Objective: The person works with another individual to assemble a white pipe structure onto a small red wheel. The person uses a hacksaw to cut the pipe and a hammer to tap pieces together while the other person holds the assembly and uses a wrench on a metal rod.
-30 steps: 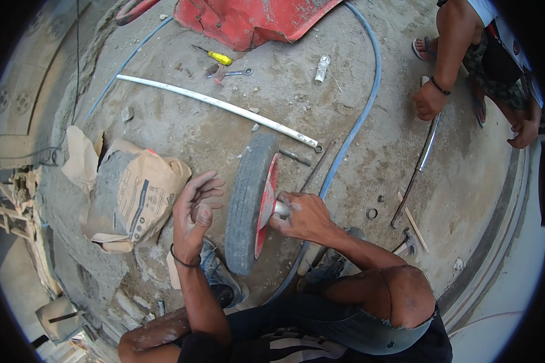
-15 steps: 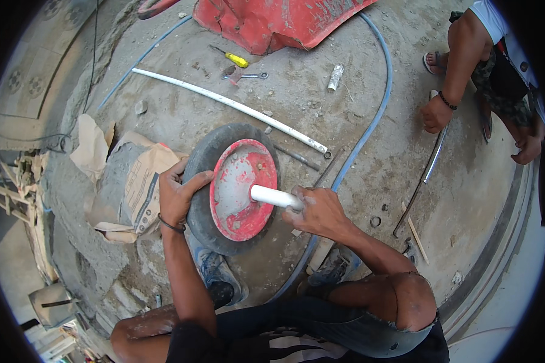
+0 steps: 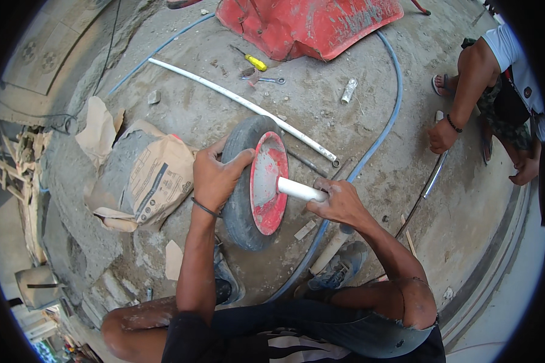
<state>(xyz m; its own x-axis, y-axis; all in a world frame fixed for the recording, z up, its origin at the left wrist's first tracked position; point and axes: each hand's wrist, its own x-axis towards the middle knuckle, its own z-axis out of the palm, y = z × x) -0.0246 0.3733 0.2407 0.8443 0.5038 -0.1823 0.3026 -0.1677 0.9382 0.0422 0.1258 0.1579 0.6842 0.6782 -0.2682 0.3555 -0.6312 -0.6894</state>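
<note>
A wheelbarrow wheel with a black tyre [image 3: 243,209] and a scuffed red-and-grey rim [image 3: 267,212] is held up between my hands, over the ground in front of my knees. My left hand [image 3: 217,175] grips the tyre's left side, its thumb lying across the tread. A white plastic pipe [image 3: 298,190] sticks out to the right from the rim's centre. My right hand [image 3: 342,202] is closed round the pipe's outer end and hides its tip. Whether the pipe passes through the hub cannot be seen.
Beyond lie a long white pipe [image 3: 242,103], a yellow-handled screwdriver [image 3: 255,63], a wrench [image 3: 272,80] and a red wheelbarrow tray [image 3: 309,30]. A blue hose [image 3: 396,91] curves past my right hand. At left is a torn paper sack [image 3: 157,181]; at right, a person's hand [image 3: 444,137] holds a metal bar.
Both hands have carried the wheel to the right, and it is turned more edge-on. My grips on the tyre and pipe continue. The whole view has shifted slightly.
</note>
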